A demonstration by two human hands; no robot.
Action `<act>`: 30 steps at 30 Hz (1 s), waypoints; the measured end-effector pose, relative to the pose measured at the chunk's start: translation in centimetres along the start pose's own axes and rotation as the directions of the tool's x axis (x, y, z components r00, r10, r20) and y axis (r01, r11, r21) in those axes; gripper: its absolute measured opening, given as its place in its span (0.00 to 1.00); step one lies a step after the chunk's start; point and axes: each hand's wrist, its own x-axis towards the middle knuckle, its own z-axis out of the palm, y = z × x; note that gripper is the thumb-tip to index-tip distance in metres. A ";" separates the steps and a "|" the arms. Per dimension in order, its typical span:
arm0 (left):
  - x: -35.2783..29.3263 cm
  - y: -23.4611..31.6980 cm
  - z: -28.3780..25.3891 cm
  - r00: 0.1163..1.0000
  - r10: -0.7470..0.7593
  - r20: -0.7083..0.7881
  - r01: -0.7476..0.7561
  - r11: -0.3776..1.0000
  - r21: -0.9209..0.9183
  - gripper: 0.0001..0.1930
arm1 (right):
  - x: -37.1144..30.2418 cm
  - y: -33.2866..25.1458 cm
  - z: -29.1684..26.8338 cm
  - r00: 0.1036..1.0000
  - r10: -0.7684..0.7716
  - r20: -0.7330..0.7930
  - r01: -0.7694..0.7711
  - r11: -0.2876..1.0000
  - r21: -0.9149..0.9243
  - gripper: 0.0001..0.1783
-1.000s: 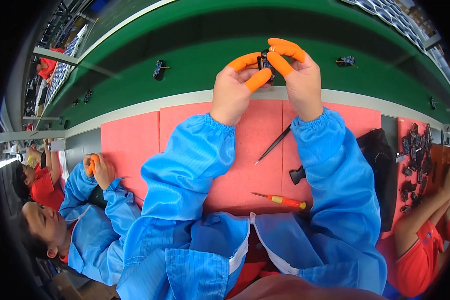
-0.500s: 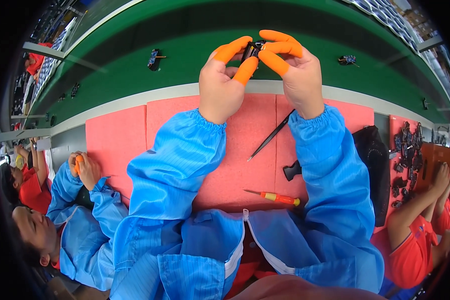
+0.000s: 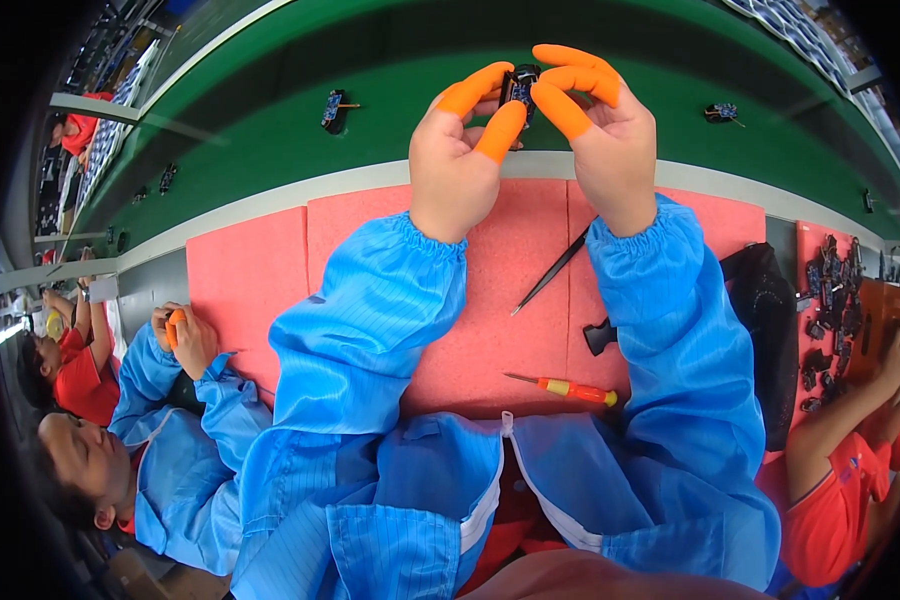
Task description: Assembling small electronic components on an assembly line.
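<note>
Orange rubber fingertip covers (image 3: 505,128), plain blue fabric sleeves (image 3: 370,320), a pink foam mat (image 3: 260,270), green belt (image 3: 370,140); the small held part (image 3: 518,88) looks black.

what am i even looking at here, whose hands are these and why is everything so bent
The picture comes from a wide fisheye camera worn on a person's head, looking down, so straight edges curve. The left hand and right hand, in blue sleeves with orange finger covers, together hold a small dark part. Below them a pink mat carries black tweezers, a small screwdriver and a black clip. Beyond runs a green belt. Other workers sit at both sides.
</note>
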 end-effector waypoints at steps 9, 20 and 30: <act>0.1 -0.3 -0.4 0.997 0.078 0.002 -0.078 0.984 0.160 0.16 | -0.1 -0.2 0.3 0.999 0.047 0.010 -0.048 0.997 0.054 0.12; 0.2 0.2 -0.7 0.928 0.368 0.066 -0.360 0.834 0.418 0.17 | 0.4 -1.0 -0.4 0.989 0.103 0.102 -0.116 0.985 0.126 0.19; 0.2 0.6 -0.7 0.971 0.234 0.050 -0.237 0.914 0.329 0.16 | 0.3 -0.7 -0.7 0.992 0.048 0.113 -0.044 0.998 -0.038 0.14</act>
